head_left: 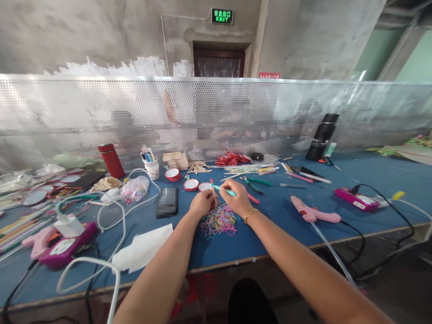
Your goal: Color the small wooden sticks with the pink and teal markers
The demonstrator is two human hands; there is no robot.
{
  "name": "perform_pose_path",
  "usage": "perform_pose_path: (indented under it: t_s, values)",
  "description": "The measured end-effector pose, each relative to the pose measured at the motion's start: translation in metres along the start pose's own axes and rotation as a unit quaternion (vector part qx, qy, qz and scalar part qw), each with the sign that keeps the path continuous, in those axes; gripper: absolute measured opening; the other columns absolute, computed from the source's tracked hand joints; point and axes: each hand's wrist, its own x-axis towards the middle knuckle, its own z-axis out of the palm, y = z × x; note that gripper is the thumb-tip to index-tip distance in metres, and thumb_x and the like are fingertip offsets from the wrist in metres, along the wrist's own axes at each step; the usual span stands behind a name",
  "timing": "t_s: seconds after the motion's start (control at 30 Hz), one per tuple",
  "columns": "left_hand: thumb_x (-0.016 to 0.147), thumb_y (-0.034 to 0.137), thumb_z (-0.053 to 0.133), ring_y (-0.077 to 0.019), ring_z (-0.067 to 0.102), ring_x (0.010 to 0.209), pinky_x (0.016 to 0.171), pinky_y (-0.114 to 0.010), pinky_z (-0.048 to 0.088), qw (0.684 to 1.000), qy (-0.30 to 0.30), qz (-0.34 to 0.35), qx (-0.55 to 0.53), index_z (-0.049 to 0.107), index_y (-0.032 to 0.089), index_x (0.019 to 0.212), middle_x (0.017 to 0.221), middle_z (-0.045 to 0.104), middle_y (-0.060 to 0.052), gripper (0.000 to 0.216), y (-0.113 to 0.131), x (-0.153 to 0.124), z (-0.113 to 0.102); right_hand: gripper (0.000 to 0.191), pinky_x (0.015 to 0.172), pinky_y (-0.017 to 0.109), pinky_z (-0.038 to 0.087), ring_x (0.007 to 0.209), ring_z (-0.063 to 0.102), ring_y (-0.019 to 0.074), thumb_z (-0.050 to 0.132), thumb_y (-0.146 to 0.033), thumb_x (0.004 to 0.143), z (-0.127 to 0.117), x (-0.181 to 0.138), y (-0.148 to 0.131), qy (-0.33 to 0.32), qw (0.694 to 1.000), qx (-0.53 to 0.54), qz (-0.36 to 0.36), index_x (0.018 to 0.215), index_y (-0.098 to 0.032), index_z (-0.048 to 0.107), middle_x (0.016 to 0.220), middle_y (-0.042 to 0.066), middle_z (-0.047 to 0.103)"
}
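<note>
My left hand (203, 202) is closed, pinching a thin upright stick with a red end (212, 183). A teal pen (229, 192) is gripped in my right hand (235, 196), its tip pointing left towards the stick. I cannot tell whether the tip touches it. Under and in front of both hands lies a loose pile of coloured rubber bands (219, 221). Just beyond the left hand are small round red-rimmed pieces (191, 185). A red pen-like stick (253, 198) lies beside the right hand, with green-handled pliers (253, 185) behind it.
A pink glue gun (313, 211) lies at right, near a purple power strip (357, 199). On the left are a phone (167, 202), white paper (145, 249) and looped white cables (123, 220). A red flask (111, 161) and black flask (322, 137) stand before the perforated screen (189, 108).
</note>
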Motion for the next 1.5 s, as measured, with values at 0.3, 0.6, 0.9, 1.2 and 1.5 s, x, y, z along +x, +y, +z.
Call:
perform_pose_path:
  t_s: [0.3, 0.6, 0.9, 1.2, 1.5]
  values:
    - [0.089, 0.031, 0.051, -0.0124, 0.063, 0.061, 0.061, -0.022, 0.047, 1.0, -0.005, -0.006, 0.0, 0.065, 0.019, 0.083, 0.074, 0.07, -0.003, 0.019, -0.0016, 0.0006, 0.0005, 0.017, 0.064, 0.026, 0.041, 0.064, 0.053, 0.0159, 0.052, -0.024, 0.084, -0.0007, 0.0011, 0.0017, 0.021, 1.0, -0.014, 0.006, 0.067, -0.023, 0.05, 0.065, -0.001, 0.057]
    - [0.086, 0.033, 0.056, -0.0134, 0.062, 0.059, 0.061, -0.023, 0.047, 1.0, 0.018, -0.01, 0.017, 0.067, 0.019, 0.081, 0.069, 0.07, -0.003, 0.018, 0.0012, -0.0009, 0.0, 0.017, 0.065, 0.027, 0.042, 0.065, 0.054, 0.0166, 0.051, -0.026, 0.084, -0.0001, -0.0002, -0.0011, 0.002, 1.0, -0.005, -0.005, 0.068, -0.023, 0.05, 0.066, 0.0, 0.058]
    - [0.085, 0.035, 0.058, -0.0131, 0.062, 0.06, 0.062, -0.023, 0.048, 0.999, 0.021, -0.021, 0.015, 0.068, 0.019, 0.084, 0.07, 0.07, -0.003, 0.018, 0.0012, -0.0005, 0.0003, 0.017, 0.064, 0.027, 0.041, 0.065, 0.054, 0.0166, 0.052, -0.023, 0.084, 0.0, 0.0003, 0.0003, 0.01, 1.0, -0.029, 0.001, 0.066, -0.023, 0.049, 0.066, 0.0, 0.058]
    - [0.086, 0.035, 0.058, -0.013, 0.062, 0.06, 0.061, -0.022, 0.047, 1.0, 0.015, -0.018, 0.006, 0.066, 0.018, 0.082, 0.071, 0.07, -0.003, 0.019, -0.0006, 0.0001, 0.0006, 0.017, 0.066, 0.026, 0.042, 0.068, 0.055, 0.0163, 0.051, -0.024, 0.085, 0.0004, -0.0003, -0.0016, 0.006, 1.0, -0.013, -0.014, 0.068, -0.022, 0.051, 0.068, 0.001, 0.059]
    - [0.086, 0.031, 0.057, -0.0125, 0.062, 0.059, 0.059, -0.022, 0.047, 1.0, 0.018, -0.014, -0.001, 0.067, 0.018, 0.083, 0.069, 0.07, -0.003, 0.016, -0.0023, 0.0019, 0.0007, 0.018, 0.064, 0.026, 0.04, 0.065, 0.053, 0.0159, 0.052, -0.023, 0.084, 0.0009, 0.0002, 0.0019, 0.022, 0.999, -0.039, -0.006, 0.066, -0.022, 0.049, 0.065, 0.0, 0.057]
